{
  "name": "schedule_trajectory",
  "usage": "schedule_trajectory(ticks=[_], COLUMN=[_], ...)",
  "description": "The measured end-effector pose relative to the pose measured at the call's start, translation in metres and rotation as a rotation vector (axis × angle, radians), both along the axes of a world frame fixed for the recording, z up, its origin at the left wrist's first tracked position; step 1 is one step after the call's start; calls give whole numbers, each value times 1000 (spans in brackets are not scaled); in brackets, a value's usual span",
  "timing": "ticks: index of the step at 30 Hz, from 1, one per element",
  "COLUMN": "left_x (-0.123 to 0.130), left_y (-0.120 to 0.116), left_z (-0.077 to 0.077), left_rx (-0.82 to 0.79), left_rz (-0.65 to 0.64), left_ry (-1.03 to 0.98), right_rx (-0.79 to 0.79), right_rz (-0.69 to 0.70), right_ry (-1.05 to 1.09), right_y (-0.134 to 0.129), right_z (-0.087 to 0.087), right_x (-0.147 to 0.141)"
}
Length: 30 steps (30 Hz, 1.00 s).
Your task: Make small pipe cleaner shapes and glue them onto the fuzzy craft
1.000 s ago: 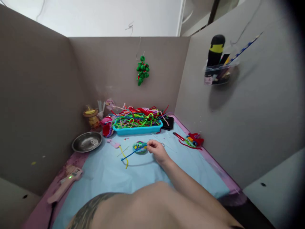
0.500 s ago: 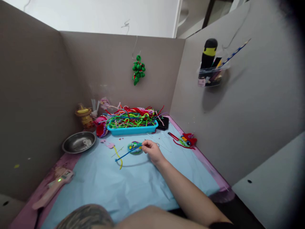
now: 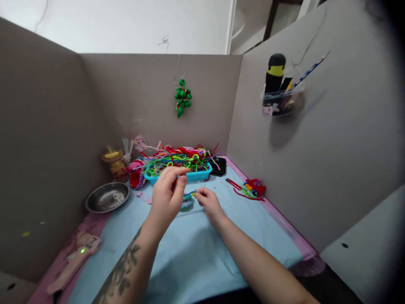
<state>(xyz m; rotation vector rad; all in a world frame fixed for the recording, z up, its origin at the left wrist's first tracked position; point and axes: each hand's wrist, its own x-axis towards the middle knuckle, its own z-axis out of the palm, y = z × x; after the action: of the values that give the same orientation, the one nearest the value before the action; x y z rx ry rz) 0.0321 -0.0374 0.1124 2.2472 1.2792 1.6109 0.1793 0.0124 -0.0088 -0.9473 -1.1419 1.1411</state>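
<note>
My right hand (image 3: 209, 204) pinches the end of a blue pipe cleaner (image 3: 190, 194) over the middle of the light blue cloth (image 3: 177, 249). To its left my left hand (image 3: 169, 192) is raised, thumb and fingers apart with nothing visible between them. Partly hidden between the two hands lies a round teal fuzzy piece (image 3: 187, 203). The left hand covers much of the pipe cleaner. Behind the hands stands a blue tray (image 3: 199, 175) heaped with colourful pipe cleaners (image 3: 177, 158).
A metal bowl (image 3: 103, 203) with small white bits and a pink glue gun (image 3: 74, 264) are on the left. On the right lie a red pen (image 3: 233, 184) and a red and green fuzzy figure (image 3: 253, 189). A green ornament (image 3: 182, 99) hangs on the back panel.
My left hand has come up from the bottom edge to the middle, beside the right hand. The right hand still holds the blue pipe cleaner. The view has shifted slightly.
</note>
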Motion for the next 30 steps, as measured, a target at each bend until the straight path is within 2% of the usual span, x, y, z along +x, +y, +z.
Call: schedule_trajectory(ticks=[2, 5, 7, 9, 16, 23, 27, 30], left_x=[-5, -7, -6, -6, -9, -2, 2, 2], left_y=[18, 37, 42, 42, 39, 37, 36, 36], left_z=[-17, -55, -75, -86, -91, -95, -96, -96], left_rx=[-75, -205, -227, -228, -384, -575, -596, -599], left_rz=[24, 23, 6, 2, -41, -96, -120, -135], left_ry=[110, 269, 318, 329, 131, -81, -230, -285], right_rx=[-12, 19, 43, 61, 72, -81, -166, -171], right_rz=[-20, -26, -24, -22, 3, 61, 110, 138], right_ry=[-13, -71, -111, -151, -172, 87, 251, 260], right_y=[2, 2, 1, 1, -1, -7, -10, -10], right_z=[0, 2, 2, 1, 0, 10, 12, 13], right_x=[-2, -4, -6, -6, -8, -14, -18, -18])
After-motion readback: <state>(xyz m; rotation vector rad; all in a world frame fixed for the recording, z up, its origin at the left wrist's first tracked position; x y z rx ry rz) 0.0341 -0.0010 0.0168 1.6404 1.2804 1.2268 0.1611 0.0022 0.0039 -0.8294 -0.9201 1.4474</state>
